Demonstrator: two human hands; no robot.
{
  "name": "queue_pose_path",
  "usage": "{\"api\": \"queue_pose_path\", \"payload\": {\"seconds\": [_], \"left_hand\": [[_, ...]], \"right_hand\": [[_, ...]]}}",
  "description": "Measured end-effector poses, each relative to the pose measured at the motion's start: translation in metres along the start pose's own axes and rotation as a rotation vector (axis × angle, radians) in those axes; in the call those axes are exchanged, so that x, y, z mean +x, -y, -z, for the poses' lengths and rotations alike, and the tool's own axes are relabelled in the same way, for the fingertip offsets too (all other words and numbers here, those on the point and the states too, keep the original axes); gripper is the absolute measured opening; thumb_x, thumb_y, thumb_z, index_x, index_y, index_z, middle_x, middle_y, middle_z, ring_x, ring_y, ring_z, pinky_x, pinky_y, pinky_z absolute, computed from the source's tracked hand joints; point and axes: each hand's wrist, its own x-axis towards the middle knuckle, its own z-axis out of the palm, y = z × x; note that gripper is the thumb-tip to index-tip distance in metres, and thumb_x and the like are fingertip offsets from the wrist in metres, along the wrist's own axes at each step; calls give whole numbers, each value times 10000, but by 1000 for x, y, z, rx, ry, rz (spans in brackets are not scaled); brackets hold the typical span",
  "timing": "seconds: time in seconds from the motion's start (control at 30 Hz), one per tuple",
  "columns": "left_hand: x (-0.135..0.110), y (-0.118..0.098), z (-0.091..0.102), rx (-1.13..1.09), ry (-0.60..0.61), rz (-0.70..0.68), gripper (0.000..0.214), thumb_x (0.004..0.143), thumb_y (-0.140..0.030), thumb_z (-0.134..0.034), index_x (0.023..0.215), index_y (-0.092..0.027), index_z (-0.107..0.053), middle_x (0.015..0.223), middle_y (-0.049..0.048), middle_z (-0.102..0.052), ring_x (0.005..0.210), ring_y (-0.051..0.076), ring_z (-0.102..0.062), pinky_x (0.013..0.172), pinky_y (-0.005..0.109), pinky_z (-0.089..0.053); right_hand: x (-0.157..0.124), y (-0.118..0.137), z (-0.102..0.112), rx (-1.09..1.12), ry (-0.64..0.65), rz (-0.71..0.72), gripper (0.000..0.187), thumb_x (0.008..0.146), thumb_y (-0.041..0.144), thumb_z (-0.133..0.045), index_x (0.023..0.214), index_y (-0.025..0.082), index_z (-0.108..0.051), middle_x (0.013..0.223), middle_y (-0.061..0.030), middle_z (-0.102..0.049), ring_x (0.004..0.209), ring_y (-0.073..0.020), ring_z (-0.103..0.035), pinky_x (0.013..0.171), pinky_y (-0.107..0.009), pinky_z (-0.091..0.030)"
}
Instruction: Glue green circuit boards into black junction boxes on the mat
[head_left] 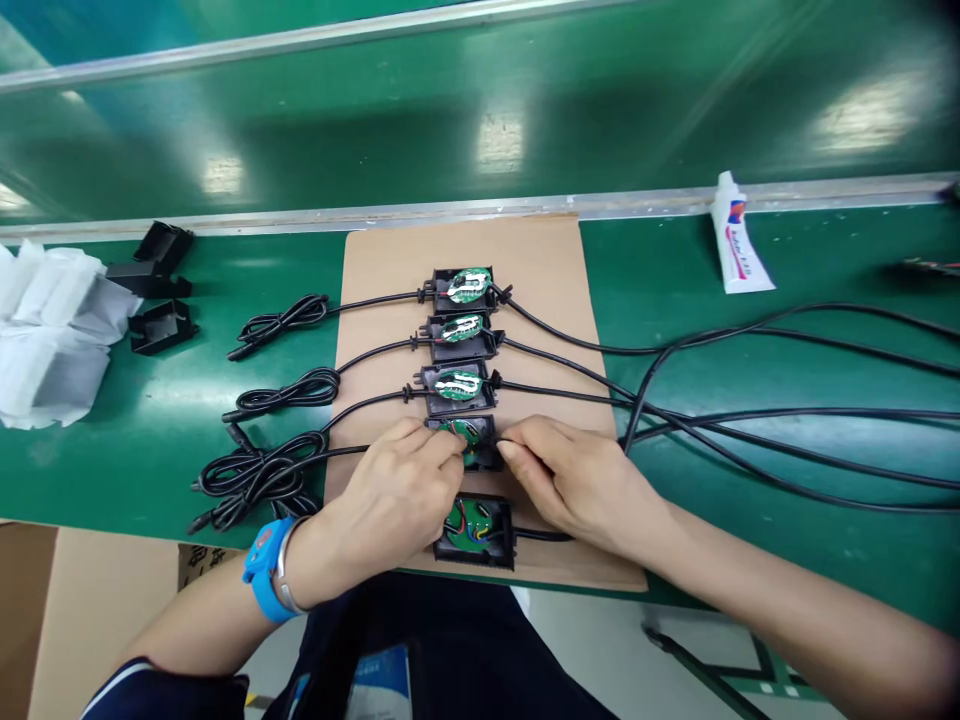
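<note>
At the far left of the frame, packets in soft white wrapping (52,330) sit on the glossy green tabletop (247,265), with small open black plastic boxes (163,326) just beside them. To their right, bundles of coiled glossy black cable (289,392) lie in a column, their leads running onto a flat sheet of brown cardboard (465,240).

The left hand (411,478), its wrist in a bright blue band (268,570) and a silver bangle (283,570), reaches in from the lower left. Its fingers are bunched together over the left part of the fourth black rectangular housing (489,461), at centre, touching the green circuit board (471,432) inside; whether they grip anything, I cannot tell.

Three similar housings (444,405) with green-and-silver boards (459,385) line up above it, and another (448,553), holding a green board with coloured wires (474,522), sits below. The right hand (581,472) has thumb and forefinger pinched on a thin black cable (503,441) at the fourth housing's right end.

Farther right, long black cables (825,411) cross the tabletop; a white printed squeeze tube (739,245) lies at the upper right.
</note>
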Motion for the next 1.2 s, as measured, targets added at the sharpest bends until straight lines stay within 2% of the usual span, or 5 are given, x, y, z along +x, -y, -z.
{"api": "queue_pose_path", "payload": {"seconds": [0.33,0.53,0.77,1.0,1.2], "left_hand": [[6,-3,2,20,11,1,426,866,-30,-424,1256,-76,-589,969,97,-648,824,212,-605,786,364,-516],[13,-9,2,85,65,-1,425,847,-94,-480,1248,-35,-607,952,114,-632,841,244,-593,746,384,-493],[4,-7,-2,124,23,11,502,840,-47,-477,1332,-109,-555,1053,92,-651,852,220,-581,794,380,-478],[16,-18,2,168,131,14,348,883,-110,-490,1203,-89,-624,1033,91,-651,858,233,-565,789,408,-464],[-3,3,11,-32,-40,62,339,920,-131,-542,1240,-199,-632,1211,69,-659,1118,233,-560,960,416,-437]], "right_hand": [[16,8,10,-397,500,-114,196,894,123,-394,846,164,-579,691,-75,-651,491,-181,-562,468,-315,-195],[11,10,3,-590,283,-27,187,889,120,-439,789,158,-593,667,-90,-602,527,-204,-568,447,-302,-186],[1,-13,0,-158,-60,57,158,957,242,-499,920,153,-624,890,-92,-644,850,-214,-568,769,-339,-460],[2,-15,-13,102,-82,135,268,926,69,-401,728,187,-539,710,-38,-542,711,-167,-460,677,-294,-419],[1,-16,-6,169,-86,95,211,907,71,-451,795,182,-591,781,-49,-617,769,-165,-534,727,-309,-460]]}}
